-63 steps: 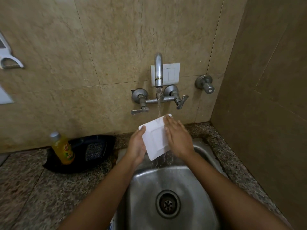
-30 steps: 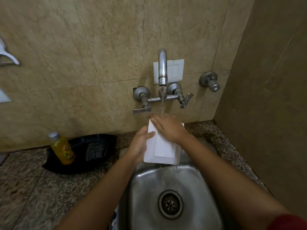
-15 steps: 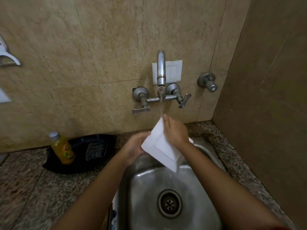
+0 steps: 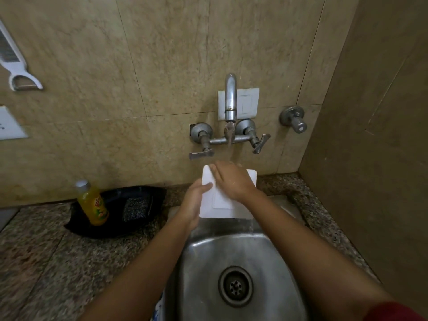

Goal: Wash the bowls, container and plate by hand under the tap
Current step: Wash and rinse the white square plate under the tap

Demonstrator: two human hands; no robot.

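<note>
1. Left hand [image 4: 194, 201] grips the white plate [image 4: 223, 206] by its edge; right hand [image 4: 232, 181] presses flat on it, fingers straight
2. It sits just below the tap [image 4: 230, 98], under the stream
3. Wet, one-sided grip may let it slip into the sink [image 4: 243, 251]

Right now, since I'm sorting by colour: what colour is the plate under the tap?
The plate is white; head view.
</note>
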